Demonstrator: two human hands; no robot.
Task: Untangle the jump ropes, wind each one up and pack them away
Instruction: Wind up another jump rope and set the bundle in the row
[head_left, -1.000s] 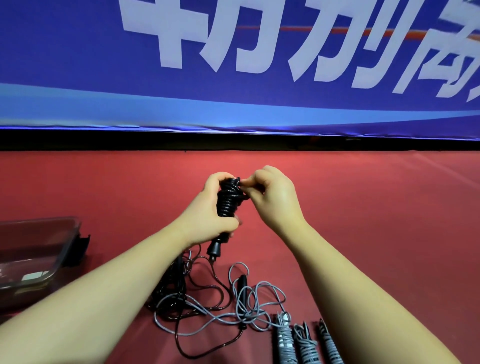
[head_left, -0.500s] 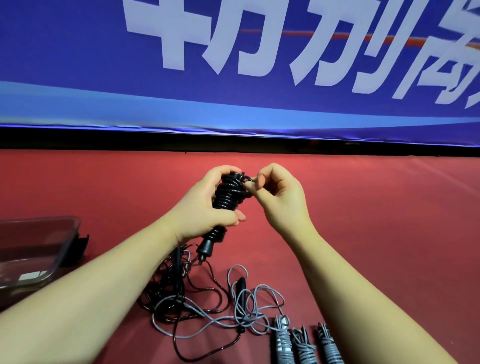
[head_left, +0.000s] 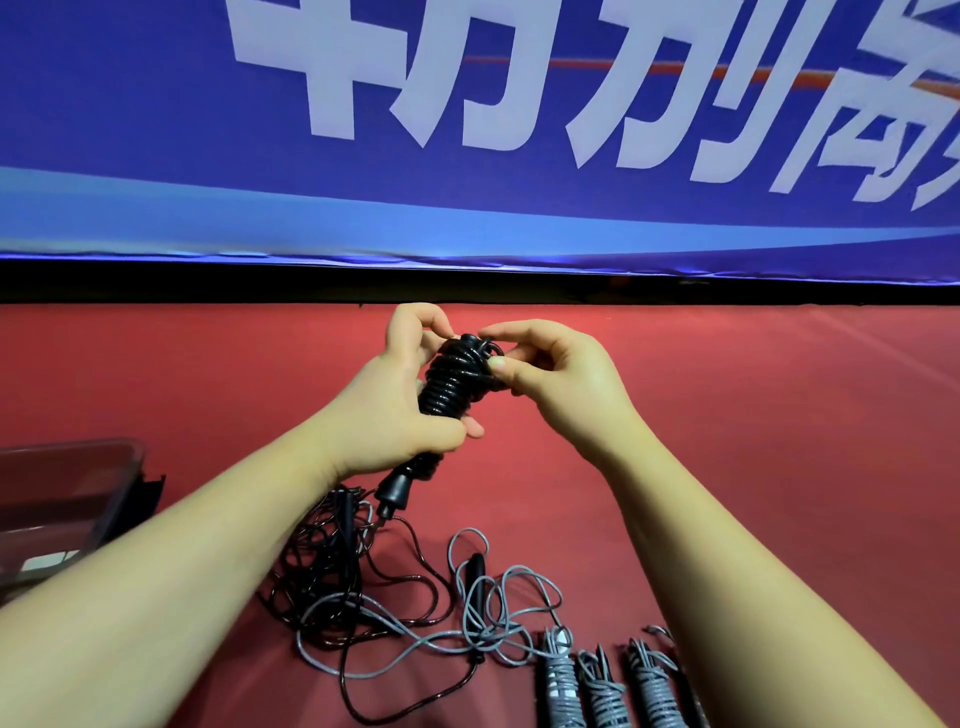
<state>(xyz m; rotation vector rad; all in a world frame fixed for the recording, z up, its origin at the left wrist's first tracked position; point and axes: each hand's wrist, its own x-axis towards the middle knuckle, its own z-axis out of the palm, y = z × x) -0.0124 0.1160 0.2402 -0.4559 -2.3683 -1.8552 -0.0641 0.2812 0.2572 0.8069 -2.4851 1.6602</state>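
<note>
Head view, tangled ropes (head_left: 363, 603) on floor (head_left: 753, 415), grey bundles (head_left: 560, 675), clear bin (head_left: 62, 499)

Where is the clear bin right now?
In the head view it sits at the far left edge: the clear bin rests on the red floor, left of the tangled ropes.
</note>
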